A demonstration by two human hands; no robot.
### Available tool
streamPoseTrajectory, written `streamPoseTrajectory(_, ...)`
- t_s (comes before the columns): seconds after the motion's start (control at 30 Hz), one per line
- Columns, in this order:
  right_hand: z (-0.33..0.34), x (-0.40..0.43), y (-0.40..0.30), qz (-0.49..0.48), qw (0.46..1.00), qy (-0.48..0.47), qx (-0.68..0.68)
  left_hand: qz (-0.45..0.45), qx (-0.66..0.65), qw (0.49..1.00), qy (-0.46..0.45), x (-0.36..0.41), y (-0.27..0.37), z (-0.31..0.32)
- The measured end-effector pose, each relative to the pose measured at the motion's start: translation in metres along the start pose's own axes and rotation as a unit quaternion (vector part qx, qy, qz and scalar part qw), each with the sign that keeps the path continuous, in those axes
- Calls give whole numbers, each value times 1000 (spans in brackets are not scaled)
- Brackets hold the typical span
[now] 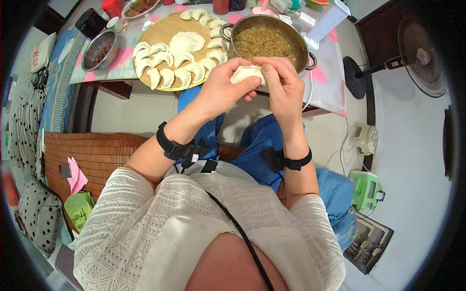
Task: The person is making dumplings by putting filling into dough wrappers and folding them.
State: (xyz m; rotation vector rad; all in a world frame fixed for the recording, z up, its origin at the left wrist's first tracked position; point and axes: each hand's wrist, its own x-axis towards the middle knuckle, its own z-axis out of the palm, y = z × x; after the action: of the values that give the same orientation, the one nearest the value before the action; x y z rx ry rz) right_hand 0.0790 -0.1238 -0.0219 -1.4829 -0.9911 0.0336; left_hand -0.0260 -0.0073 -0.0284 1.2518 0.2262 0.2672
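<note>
My left hand (227,85) and my right hand (282,82) pinch one folded dumpling (247,74) between them, just in front of the steel pot. Its curved edge faces away from me; the fingers hide its right end. Behind the hands, the two-handled steel pot (307,60) holds minced filling (264,42). To the left lies a round wooden board (160,29) with rows of crescent-shaped dumplings (183,76) along its left, near and right sides. A pile of flat dough wrappers (186,42) rests near the middle of the board.
A steel bowl with dark round fruit (100,52), a black cup (90,22) and a plate of food (140,7) stand left on the covered table (127,72). A white rack-like plastic item (327,22) is behind right of the pot. A fan (422,56) stands at the right.
</note>
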Motion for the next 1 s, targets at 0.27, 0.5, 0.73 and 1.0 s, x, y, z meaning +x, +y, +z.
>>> streamPoseTrajectory(0.27, 1, 0, -3, 26, 999, -7, -17, 7, 11, 1000, 7, -2, 2, -1)
streamPoseTrajectory(0.5, 1, -2, 3, 108, 994, -7, 33, 10, -28, 1000, 4, -1, 2, -4)
streamPoseTrajectory(0.73, 4, 0, -2, 40, 999, 34, -8, 7, -60, 998, 8, -1, 1, -9)
streamPoseTrajectory(1.0, -1, 2, -14, -100, 981, -20, -163, 41, 85, 994, 55, -1, 0, -8)
